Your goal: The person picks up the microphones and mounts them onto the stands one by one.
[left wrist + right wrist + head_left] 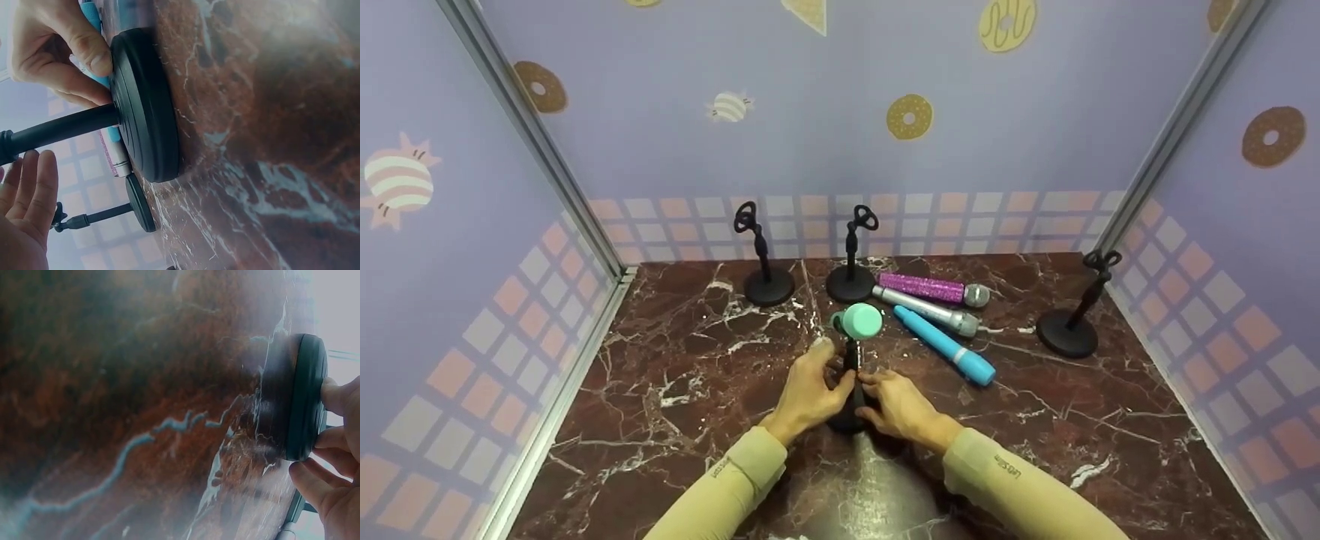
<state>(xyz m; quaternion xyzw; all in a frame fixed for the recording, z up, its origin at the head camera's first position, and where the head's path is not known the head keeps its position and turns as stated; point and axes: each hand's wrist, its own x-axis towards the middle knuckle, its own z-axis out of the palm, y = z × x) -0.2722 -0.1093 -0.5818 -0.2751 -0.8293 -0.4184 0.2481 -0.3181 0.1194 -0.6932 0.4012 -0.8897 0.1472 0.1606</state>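
A black microphone stand [847, 418] stands on the marble-patterned table, a mint-green microphone [862, 320] sitting at its top. My left hand [812, 386] holds the pole, thumb on the near side; in the left wrist view its fingertips touch the pole [67, 130] from below. On the right, my right hand [906, 405] grips the round base, with thumb and fingers against the rim [306, 399] in the right wrist view. Beyond the hands lie a blue microphone [945, 345], a silver microphone [926, 309] and a purple glittery microphone [922, 287].
Two more black stands with bare clips, a left one [769, 286] and a middle one [851, 283], stand near the back wall [810, 150]. A further stand [1067, 334] is at the right. Patterned side walls with metal corner strips [559, 176] enclose the table.
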